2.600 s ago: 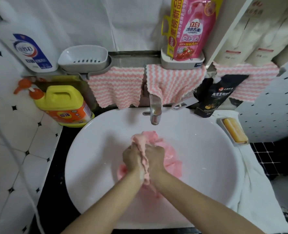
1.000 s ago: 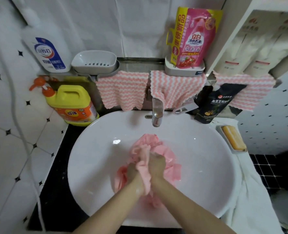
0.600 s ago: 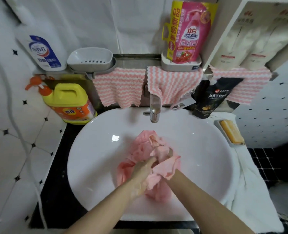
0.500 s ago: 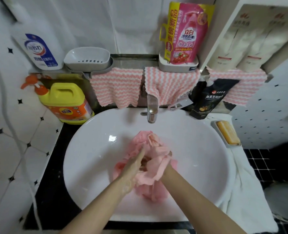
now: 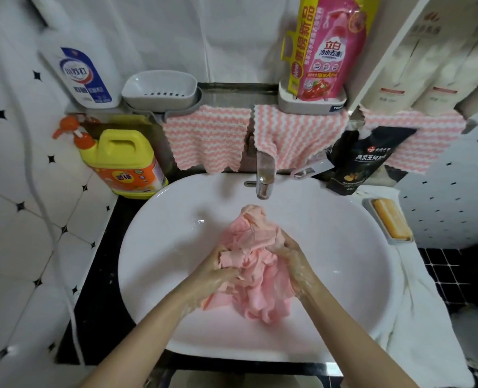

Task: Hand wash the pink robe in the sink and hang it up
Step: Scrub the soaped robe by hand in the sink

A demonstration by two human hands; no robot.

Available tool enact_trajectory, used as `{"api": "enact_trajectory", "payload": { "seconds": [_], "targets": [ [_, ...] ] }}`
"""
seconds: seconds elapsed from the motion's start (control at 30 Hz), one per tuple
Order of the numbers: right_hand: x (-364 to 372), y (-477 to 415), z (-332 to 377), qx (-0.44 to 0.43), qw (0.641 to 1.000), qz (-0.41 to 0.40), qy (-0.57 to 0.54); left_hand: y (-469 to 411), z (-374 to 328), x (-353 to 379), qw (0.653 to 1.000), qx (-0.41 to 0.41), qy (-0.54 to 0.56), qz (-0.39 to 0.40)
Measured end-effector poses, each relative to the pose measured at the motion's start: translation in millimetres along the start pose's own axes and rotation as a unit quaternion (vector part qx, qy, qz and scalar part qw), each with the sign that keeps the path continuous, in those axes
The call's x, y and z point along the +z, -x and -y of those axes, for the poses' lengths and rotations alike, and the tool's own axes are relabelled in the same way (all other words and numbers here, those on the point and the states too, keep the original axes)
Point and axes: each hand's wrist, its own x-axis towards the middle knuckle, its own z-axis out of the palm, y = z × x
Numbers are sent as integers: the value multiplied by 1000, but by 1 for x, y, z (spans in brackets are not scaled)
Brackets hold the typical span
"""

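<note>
The pink robe (image 5: 257, 271) lay bunched mid-basin in the sink (image 5: 162, 247), nearer its back rim. My left hand (image 5: 218, 268) and right hand (image 5: 293, 260) each gripped a soapy fold. Rubbing fold against fold, then regripping fresh cloth, seemed best.

We see the robe (image 5: 256, 278) in the sink (image 5: 159, 247), tap (image 5: 265, 177) behind, soap dish (image 5: 391, 222) at right

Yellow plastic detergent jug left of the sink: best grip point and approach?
Probably the moulded top handle of the upright yellow plastic detergent jug, hooked from the front: its orange pump juts left and the grey shelf rack hangs close above.
</note>
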Motion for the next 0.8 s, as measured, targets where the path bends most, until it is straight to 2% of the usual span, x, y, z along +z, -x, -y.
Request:
{"api": "enact_trajectory", "payload": {
  "seconds": [0.1,0.13,0.2,0.27,0.33,0.37,0.4,0.47,0.5,0.53,0.6,0.7,0.73,0.8],
  "targets": [
    [-4,4,2,-28,998,18,46,1,-4,-2,988,22,132,-71],
    [-3,5,3,-55,995,32,79,2,-5,-5,981,23,185,-58],
    [-2,5,1,-114,973,57,190,6,-14,-7,960,-6,279,19],
    [8,6,-5,-198,917,73,338,6,-23,-4,968,-21,245,43],
    [13,5,-17,-277,844,111,446,1,-22,2,987,4,157,-26],
    [13,6,-20,-275,843,130,444,-2,-18,2,990,30,121,-70],
    [14,9,-17,-239,872,135,406,-5,-15,1,989,52,87,-106],
    [13,10,-5,-146,952,124,237,-7,-10,-7,985,86,35,-145],
    [9,8,1,-124,972,112,166,-7,-9,-11,985,98,27,-142],
    [5,4,7,-111,977,105,152,-6,-9,-13,986,104,21,-127],
    [4,-4,14,-60,964,142,216,-4,-16,-14,990,123,16,-69],
    [9,-8,14,63,915,221,332,-2,-29,-19,983,180,36,-28],
    [11,-8,14,73,900,222,367,-2,-33,-23,979,194,51,-27],
    [7,-10,14,70,904,206,369,-2,-40,-34,974,210,73,-36]
  ]
}}
